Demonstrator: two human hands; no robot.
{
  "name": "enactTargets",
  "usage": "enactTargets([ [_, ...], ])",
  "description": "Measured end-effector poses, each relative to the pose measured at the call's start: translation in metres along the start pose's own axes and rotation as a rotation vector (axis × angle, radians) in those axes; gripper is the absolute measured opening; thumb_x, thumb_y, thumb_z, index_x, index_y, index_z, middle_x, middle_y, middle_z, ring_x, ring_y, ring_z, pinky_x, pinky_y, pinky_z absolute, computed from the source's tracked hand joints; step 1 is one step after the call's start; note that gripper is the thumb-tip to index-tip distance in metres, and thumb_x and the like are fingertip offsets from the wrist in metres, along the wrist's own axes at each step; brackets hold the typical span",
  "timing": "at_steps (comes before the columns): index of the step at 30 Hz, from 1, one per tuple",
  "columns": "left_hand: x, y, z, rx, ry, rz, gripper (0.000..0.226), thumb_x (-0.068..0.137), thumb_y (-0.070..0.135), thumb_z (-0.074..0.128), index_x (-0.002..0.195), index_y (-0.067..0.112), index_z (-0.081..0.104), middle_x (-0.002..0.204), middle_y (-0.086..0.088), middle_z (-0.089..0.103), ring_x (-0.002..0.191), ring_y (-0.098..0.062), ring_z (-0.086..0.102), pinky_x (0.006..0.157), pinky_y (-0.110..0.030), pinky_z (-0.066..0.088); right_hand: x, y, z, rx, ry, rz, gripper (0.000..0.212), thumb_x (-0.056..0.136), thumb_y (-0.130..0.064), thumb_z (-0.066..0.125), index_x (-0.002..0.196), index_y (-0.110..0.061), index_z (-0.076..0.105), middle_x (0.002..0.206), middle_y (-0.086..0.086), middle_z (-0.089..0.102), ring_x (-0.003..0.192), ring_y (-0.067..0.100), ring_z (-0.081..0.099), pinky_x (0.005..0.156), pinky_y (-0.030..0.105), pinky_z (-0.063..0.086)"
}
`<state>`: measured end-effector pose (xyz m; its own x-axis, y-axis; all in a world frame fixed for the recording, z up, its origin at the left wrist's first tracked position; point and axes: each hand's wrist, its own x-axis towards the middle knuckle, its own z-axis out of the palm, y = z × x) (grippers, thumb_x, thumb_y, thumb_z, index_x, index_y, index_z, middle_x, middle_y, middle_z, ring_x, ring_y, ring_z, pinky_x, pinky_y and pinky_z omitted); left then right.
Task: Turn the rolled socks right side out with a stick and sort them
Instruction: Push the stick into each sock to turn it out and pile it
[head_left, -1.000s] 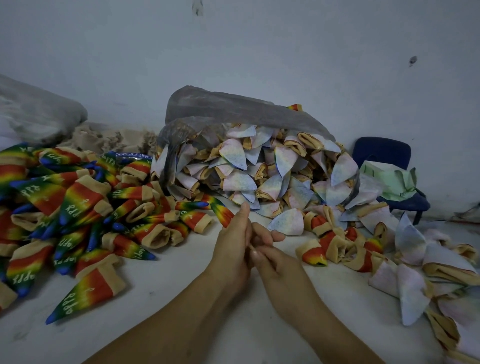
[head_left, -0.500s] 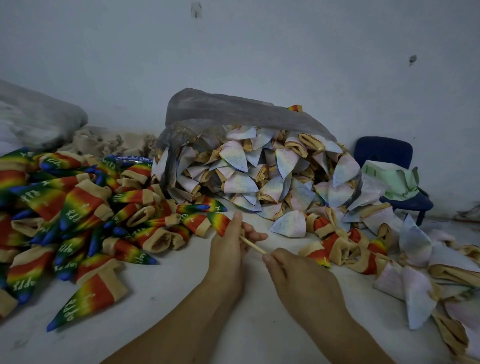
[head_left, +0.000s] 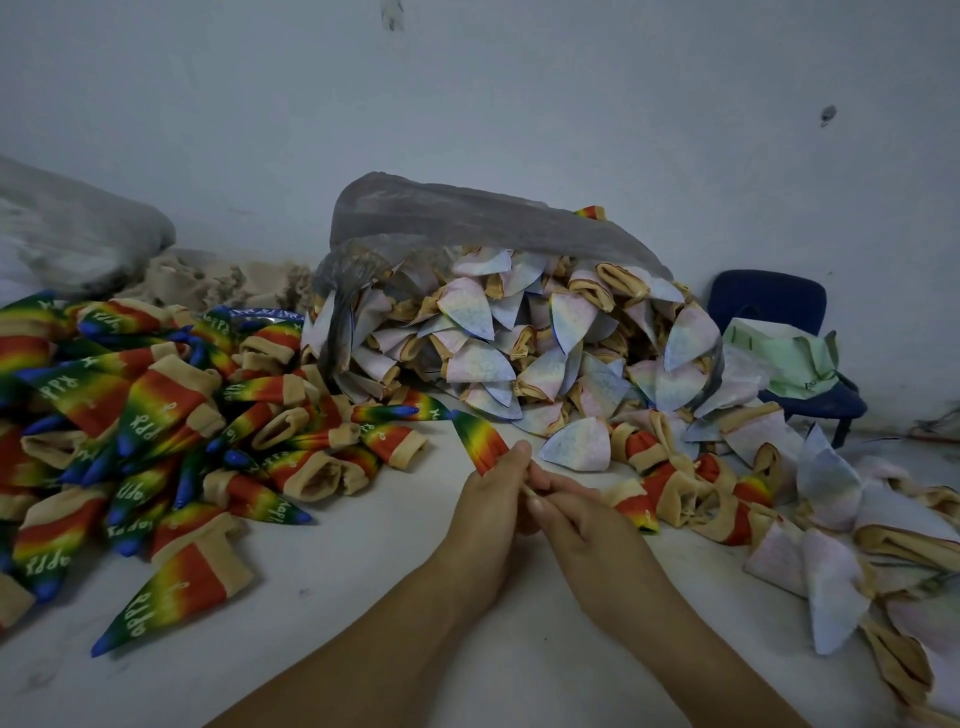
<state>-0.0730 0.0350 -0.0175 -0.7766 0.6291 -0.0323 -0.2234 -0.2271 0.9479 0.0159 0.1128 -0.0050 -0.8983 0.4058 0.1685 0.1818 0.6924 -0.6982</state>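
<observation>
Plastic bag (head_left: 467, 218) is packed with pale rolled socks (head_left: 470, 312). "APPY" is printed on rainbow socks (head_left: 156, 405) piled left. Over the worktop (head_left: 363, 571), one rainbow sock (head_left: 478, 439) is gripped by left hand (head_left: 483, 514); stick (head_left: 530, 491) pinched by right hand (head_left: 587, 535).

— Open anywhere?
— Bare floor (head_left: 322, 613) near, between rainbow sock heap (head_left: 156, 395) at left and pale rolled socks (head_left: 831, 571) at right.
— Straight ahead?
— Blocked by bulging sock bag (head_left: 467, 218) against the wall (head_left: 519, 104).

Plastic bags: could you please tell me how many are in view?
2. One bag lies in the middle against the wall, spilling pale socks; the other bag lies at the far left, behind the rainbow socks, partly cut off. Others may be hidden.
</observation>
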Motion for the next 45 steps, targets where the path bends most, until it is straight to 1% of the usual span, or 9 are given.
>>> enactTargets([
  [4, -0.003, 0.002, -0.005, -0.046, -0.060, 0.043, 0.046, 0.103, 0.035, 0.043, 0.075, 0.019, 0.075, 0.102, -0.013, 0.075, 0.102, -0.029, 0.070, 0.091, -0.040, 0.050, -0.001, 0.005, -0.005, -0.117, 0.035, -0.047, 0.029, 0.095, -0.047, 0.039, 0.100, -0.035, 0.065, 0.090, -0.011, 0.069, 0.084, 0.002, 0.061, 0.077, 0.034, 0.051],
  [10, 0.004, 0.001, -0.010, -0.187, 0.025, 0.075, 0.033, 0.099, 0.034, 0.049, 0.090, 0.009, 0.068, 0.101, -0.013, 0.075, 0.099, -0.026, 0.072, 0.085, -0.035, 0.055, 0.001, 0.018, -0.018, -0.290, 0.108, -0.051, 0.013, 0.093, -0.049, 0.042, 0.091, -0.040, 0.051, 0.060, -0.014, 0.053, 0.058, 0.000, 0.050, 0.049, 0.024, 0.034],
  [21, -0.006, 0.001, -0.003, 0.130, -0.110, 0.116, 0.066, 0.087, 0.062, 0.031, 0.132, 0.022, 0.059, 0.117, 0.007, 0.072, 0.113, -0.013, 0.065, 0.102, -0.034, 0.050, 0.004, 0.018, -0.031, -0.518, 0.179, -0.195, 0.027, 0.098, -0.034, 0.035, 0.109, -0.031, 0.059, 0.093, -0.009, 0.052, 0.085, 0.012, 0.050, 0.073, 0.032, 0.043],
  [26, -0.008, 0.004, 0.000, 0.116, -0.080, 0.043, 0.027, 0.104, 0.023, 0.045, 0.122, 0.032, 0.062, 0.127, 0.007, 0.067, 0.117, -0.012, 0.062, 0.109, -0.037, 0.045, 0.005, 0.021, -0.039, -0.552, 0.085, -0.170, 0.034, 0.100, -0.025, 0.036, 0.126, -0.039, 0.053, 0.106, -0.007, 0.057, 0.093, 0.011, 0.045, 0.081, 0.030, 0.038],
  [31, -0.002, 0.008, 0.002, 0.155, -0.017, -0.078, 0.066, 0.087, -0.014, 0.036, 0.114, 0.036, 0.068, 0.130, 0.006, 0.065, 0.113, -0.010, 0.061, 0.108, -0.033, 0.045, 0.003, 0.021, -0.041, -0.514, 0.066, -0.092, 0.029, 0.100, -0.039, 0.030, 0.116, -0.035, 0.055, 0.097, -0.008, 0.064, 0.084, 0.009, 0.058, 0.075, 0.030, 0.047],
  [34, -0.002, 0.004, 0.002, 0.302, -0.013, -0.024, 0.047, 0.099, 0.004, 0.042, 0.133, 0.032, 0.060, 0.131, 0.011, 0.063, 0.120, -0.011, 0.057, 0.110, -0.035, 0.041, 0.000, 0.021, -0.039, -0.555, 0.117, -0.129, 0.030, 0.099, -0.042, 0.029, 0.110, -0.034, 0.056, 0.086, -0.007, 0.062, 0.076, 0.009, 0.057, 0.068, 0.030, 0.048],
  [37, -0.001, 0.004, -0.001, 0.385, -0.010, 0.043, 0.026, 0.104, 0.025, 0.046, 0.123, 0.033, 0.063, 0.114, 0.017, 0.065, 0.118, -0.008, 0.057, 0.099, -0.021, 0.042, -0.001, 0.017, -0.026, -0.549, 0.159, -0.171, 0.029, 0.098, -0.045, 0.030, 0.108, -0.037, 0.056, 0.065, -0.011, 0.050, 0.060, 0.006, 0.047, 0.050, 0.019, 0.032],
  [39, 0.001, 0.005, -0.004, 0.454, -0.021, 0.039, 0.027, 0.104, 0.024, 0.045, 0.120, 0.029, 0.066, 0.121, 0.008, 0.066, 0.123, -0.013, 0.056, 0.106, -0.027, 0.041, -0.003, 0.014, -0.012, -0.474, 0.176, -0.147, 0.029, 0.096, -0.049, 0.029, 0.105, -0.039, 0.054, 0.058, -0.011, 0.046, 0.056, 0.005, 0.043, 0.047, 0.018, 0.027],
  [45, -0.003, 0.002, -0.003, 0.375, -0.064, -0.019, 0.034, 0.103, 0.019, 0.042, 0.128, 0.031, 0.062, 0.138, 0.001, 0.059, 0.128, -0.017, 0.053, 0.115, -0.044, 0.036, -0.001, 0.023, -0.006, -0.109, 0.067, -0.030, 0.019, 0.095, -0.046, 0.036, 0.092, -0.045, 0.055, 0.084, -0.006, 0.067, 0.077, 0.007, 0.059, 0.072, 0.038, 0.050],
])
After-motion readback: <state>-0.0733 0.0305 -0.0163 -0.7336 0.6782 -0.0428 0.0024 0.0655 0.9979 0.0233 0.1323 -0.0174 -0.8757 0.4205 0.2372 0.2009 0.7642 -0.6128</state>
